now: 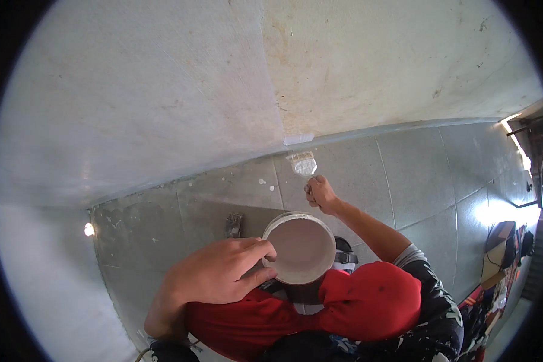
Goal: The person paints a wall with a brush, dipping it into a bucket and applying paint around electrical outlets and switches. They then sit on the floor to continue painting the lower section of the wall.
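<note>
A round bucket (300, 248) with a whitish rim and pale liquid inside stands between my knees. The fingers and thumb of my left hand (223, 271) are closed on its left rim. My right hand (321, 194), a little above and right of the bucket, is wrapped round the handle of a paint brush. The brush (303, 164) has white-coated bristles and is near the foot of the wall (344, 66). A fresh pale patch (298, 139) shows at the wall's bottom edge, just above the brush.
Grey floor tiles (356, 175) with white drips lie along the wall. A dark, worn object (234, 224) is left of the bucket. A cardboard box (495, 253) and assorted items lie at the far right, near a bright opening. Another wall (42, 259) stands at left.
</note>
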Demonstrator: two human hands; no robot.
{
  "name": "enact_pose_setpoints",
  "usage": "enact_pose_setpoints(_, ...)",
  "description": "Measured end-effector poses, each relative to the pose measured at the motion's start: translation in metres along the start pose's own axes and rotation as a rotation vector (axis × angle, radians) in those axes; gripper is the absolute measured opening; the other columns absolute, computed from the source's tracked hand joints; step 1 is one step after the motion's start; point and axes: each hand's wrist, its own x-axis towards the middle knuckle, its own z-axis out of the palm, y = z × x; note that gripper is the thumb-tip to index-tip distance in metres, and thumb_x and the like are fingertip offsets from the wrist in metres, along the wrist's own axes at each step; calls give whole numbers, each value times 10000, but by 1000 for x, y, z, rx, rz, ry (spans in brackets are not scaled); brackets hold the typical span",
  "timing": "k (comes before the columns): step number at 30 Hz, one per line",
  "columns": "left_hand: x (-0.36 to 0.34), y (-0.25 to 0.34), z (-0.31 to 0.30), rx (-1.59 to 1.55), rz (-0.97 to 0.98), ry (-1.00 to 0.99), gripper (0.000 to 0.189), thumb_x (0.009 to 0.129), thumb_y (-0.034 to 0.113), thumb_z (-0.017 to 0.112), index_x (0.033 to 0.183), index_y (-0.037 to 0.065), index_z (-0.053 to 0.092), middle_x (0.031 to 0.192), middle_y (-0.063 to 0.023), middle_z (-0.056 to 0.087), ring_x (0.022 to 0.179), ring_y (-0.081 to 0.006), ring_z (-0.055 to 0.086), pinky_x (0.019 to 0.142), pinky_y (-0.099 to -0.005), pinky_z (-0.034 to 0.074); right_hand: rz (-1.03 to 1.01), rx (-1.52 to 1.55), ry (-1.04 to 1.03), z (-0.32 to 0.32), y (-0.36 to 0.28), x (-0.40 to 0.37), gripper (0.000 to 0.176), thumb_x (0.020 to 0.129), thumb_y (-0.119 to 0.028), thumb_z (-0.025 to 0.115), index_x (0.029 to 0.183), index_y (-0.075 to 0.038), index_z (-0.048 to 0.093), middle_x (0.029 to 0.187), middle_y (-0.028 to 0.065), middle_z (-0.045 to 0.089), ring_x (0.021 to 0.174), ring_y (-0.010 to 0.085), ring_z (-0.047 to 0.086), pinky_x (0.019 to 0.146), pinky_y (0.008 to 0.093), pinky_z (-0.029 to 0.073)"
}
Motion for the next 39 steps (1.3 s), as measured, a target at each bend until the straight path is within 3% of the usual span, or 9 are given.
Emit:
enact_pose_setpoints(12,3,-1,0,11,-12,-18,256,932,220,580,1045,-5,532,998,-195,618,908,-388,612,779,-437,487,2,35,-21,-1,-1,29,87,900,-102,425,835,-72,377,711,44,435,503,106,371,390,274,267)
enact_pose_setpoints(15,4,-4,2,14,20,12,247,899,160,620,1086,9,562,978,-162,619,872,-356,620,738,-400,490,7,38,-14,0,0,33,77,898,-99,426,837,-73,387,712,42,436,501,109,370,390,276,269)
enact_pose_setpoints(28,5,-2,1,16,-23,-31,265,909,176,612,1117,17,562,1014,-162,624,900,-349,621,757,-397,493,-11,51,-29,2,-6,36,78,899,-93,428,833,-59,404,711,46,444,499,108,388,378,270,273)
enact_pose_setpoints(34,2,-2,2,23,-28,-35,270,916,191,603,1109,8,560,1026,-167,623,916,-350,621,771,-404,495,-95,55,28,28,-46,-2,63,909,-91,422,868,-66,381,730,39,455,502,89,384,384,256,268)
enact_pose_setpoints(39,1,-4,2,20,-4,-13,269,916,191,602,1107,8,557,1019,-168,619,914,-355,618,772,-410,493,-254,146,-54,58,-99,-88,54,923,-86,409,903,-73,361,737,34,460,477,68,367,361,233,242)
